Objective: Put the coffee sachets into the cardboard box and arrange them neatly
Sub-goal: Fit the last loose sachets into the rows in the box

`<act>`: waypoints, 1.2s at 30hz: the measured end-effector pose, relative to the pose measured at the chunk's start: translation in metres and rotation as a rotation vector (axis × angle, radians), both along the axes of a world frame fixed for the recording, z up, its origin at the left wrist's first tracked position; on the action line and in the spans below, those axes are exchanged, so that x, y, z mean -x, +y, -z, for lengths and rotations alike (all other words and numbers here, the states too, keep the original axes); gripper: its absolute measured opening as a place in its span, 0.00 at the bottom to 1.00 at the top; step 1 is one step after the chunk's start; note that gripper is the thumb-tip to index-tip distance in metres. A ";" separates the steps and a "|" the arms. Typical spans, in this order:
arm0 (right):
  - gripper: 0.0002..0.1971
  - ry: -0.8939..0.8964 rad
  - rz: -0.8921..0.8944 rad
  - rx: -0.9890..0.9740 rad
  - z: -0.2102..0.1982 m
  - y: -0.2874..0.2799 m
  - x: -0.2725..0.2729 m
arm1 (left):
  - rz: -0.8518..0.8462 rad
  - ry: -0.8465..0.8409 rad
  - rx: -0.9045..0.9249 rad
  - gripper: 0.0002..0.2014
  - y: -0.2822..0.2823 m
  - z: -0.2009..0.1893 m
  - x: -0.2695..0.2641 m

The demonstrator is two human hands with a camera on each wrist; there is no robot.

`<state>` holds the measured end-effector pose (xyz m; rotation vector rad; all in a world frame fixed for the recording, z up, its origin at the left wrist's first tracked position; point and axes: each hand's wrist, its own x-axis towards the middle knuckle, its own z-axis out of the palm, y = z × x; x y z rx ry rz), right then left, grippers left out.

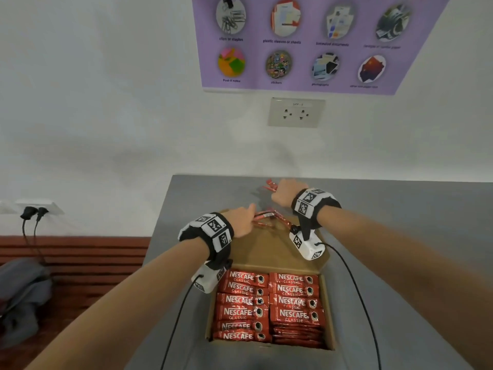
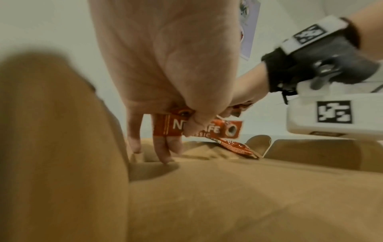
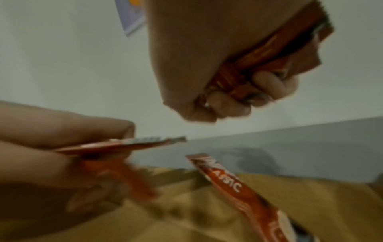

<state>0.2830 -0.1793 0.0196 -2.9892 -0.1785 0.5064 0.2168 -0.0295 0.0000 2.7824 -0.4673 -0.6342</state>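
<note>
Coffee sachets [image 1: 268, 217] — pinched in left hand [image 1: 241, 221], more clenched in right hand [image 1: 285, 192] — above box flap [image 1: 266, 252].

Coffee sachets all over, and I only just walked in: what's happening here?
A person is packing red coffee sachets into a cardboard box on a grey table. Two neat columns of sachets already fill the box. Over the open lid, the left hand pinches a sachet, the right hand grips a small bunch, and at least one loose sachet lies on the lid.
</note>
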 end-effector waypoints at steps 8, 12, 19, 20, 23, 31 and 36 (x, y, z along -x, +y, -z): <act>0.12 0.248 -0.051 -0.030 -0.004 -0.015 0.033 | -0.036 -0.008 -0.042 0.14 0.006 -0.018 0.001; 0.17 0.201 -0.127 0.064 0.011 -0.009 0.041 | -0.074 -0.072 -0.045 0.14 0.009 -0.030 0.013; 0.20 0.027 -0.170 -0.123 -0.009 -0.011 0.070 | -0.163 -0.278 0.218 0.14 0.021 -0.042 0.067; 0.20 0.000 -0.143 -0.244 -0.015 -0.013 0.078 | -0.191 -0.300 0.292 0.13 0.023 -0.042 0.075; 0.16 -0.029 -0.084 -0.593 -0.025 -0.013 0.120 | -0.283 -0.297 0.477 0.11 0.023 -0.039 0.101; 0.10 -0.009 -0.049 -0.891 -0.007 -0.019 0.212 | -0.278 -0.229 0.775 0.15 -0.009 -0.017 0.158; 0.09 -0.098 -0.122 -0.802 0.002 -0.018 0.235 | -0.267 -0.309 0.816 0.13 -0.018 -0.017 0.162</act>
